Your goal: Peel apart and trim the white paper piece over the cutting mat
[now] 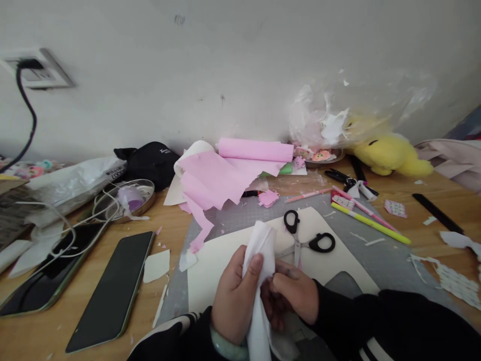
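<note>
A soft white folded sheet (260,238), which looks like tissue, stands upright in my left hand (235,293), with the thumb pressed across its front. Its lower end hangs down past the bottom of the view. My right hand (296,291) is closed at the sheet's right edge, fingers curled in a pinch against it; the fingertips are partly hidden. Just behind my hands lie open black-handled scissors (296,240) on a cream paper sheet (216,255). That paper rests on a grey cutting mat (233,215).
Pink paper (221,180) and a pink roll (255,150) lie at the back. A phone (112,291) and a metal bowl (145,205) are at left. Right are a yellow highlighter-like pen (370,228), a yellow plush toy (391,153) and a clear plastic bag (308,113). Paper scraps are scattered about.
</note>
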The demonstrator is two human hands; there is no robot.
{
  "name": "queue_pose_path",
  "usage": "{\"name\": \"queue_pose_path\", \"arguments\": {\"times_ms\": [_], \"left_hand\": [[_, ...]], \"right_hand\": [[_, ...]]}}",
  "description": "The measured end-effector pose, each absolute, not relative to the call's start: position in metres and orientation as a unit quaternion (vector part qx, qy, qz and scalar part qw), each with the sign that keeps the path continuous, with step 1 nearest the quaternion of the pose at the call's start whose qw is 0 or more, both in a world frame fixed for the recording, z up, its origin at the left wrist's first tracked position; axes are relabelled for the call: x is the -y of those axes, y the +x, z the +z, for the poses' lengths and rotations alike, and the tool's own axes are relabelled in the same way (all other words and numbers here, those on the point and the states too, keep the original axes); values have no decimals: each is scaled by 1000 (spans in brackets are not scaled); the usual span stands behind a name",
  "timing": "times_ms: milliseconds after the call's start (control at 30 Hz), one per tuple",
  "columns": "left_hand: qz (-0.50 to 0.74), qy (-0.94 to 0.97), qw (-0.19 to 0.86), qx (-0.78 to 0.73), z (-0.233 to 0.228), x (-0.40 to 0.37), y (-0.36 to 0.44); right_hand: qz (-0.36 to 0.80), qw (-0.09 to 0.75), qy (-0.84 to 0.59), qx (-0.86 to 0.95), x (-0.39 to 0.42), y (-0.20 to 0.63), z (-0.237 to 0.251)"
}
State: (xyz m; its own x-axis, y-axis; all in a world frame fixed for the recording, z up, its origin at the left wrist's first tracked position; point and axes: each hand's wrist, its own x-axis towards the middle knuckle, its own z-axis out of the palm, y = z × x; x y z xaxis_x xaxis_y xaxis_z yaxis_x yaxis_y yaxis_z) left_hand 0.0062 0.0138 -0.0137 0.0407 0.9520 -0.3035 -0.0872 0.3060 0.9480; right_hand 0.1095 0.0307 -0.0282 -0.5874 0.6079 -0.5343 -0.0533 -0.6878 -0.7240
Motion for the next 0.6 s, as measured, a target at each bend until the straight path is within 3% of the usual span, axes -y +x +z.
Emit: {"name": "queue_pose_path", "arguments": {"times_ms": [600], "left_hand": [[442,354,634,-527,-10,-14,9]], "right_hand": [[817,203,-417,342,-30,109,-28]]}}
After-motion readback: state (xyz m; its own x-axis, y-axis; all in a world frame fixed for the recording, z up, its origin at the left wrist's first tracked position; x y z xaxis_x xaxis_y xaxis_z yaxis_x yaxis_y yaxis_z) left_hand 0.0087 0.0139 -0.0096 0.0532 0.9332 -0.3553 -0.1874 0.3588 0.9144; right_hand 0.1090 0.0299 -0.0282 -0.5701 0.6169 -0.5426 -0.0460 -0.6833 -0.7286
